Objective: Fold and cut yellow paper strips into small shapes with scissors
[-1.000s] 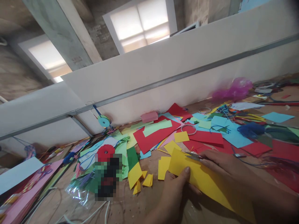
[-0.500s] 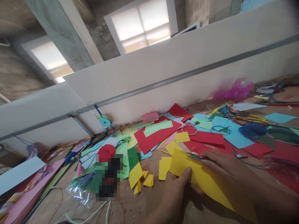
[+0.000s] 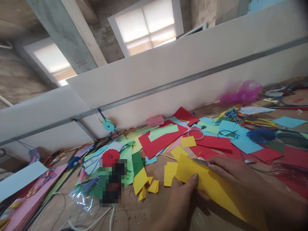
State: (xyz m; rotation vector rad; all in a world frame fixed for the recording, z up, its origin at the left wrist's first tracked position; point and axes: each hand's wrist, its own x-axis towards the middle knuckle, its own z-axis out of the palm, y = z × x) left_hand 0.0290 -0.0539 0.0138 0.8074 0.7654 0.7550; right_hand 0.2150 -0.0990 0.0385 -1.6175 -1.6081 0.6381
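My left hand (image 3: 184, 195) pinches a long sheet of yellow paper (image 3: 223, 195) near its left end, thumb on top and fingers beneath. At the paper's upper edge are the metal blades of a pair of scissors (image 3: 201, 161), gripped in my right hand (image 3: 228, 171); the handles are hidden inside the fingers. Yellow paper pieces (image 3: 169, 175) lie just left of the sheet. Small folded yellow scraps (image 3: 153, 186) rest farther left on the brown table (image 3: 141, 215).
Behind my hands spread red paper (image 3: 158, 141), light blue paper (image 3: 247, 141), a metal ring (image 3: 196, 134) and a dark blue yarn bundle (image 3: 261, 134). To the left are a red scalloped disc (image 3: 110, 157), clear plastic wrap (image 3: 84, 199) and pink sheets (image 3: 36, 199). A white partition (image 3: 144, 106) bounds the back.
The scissor blades have shifted slightly at the paper's upper edge. Both hands stay in nearly the same place, with the sheet still held.
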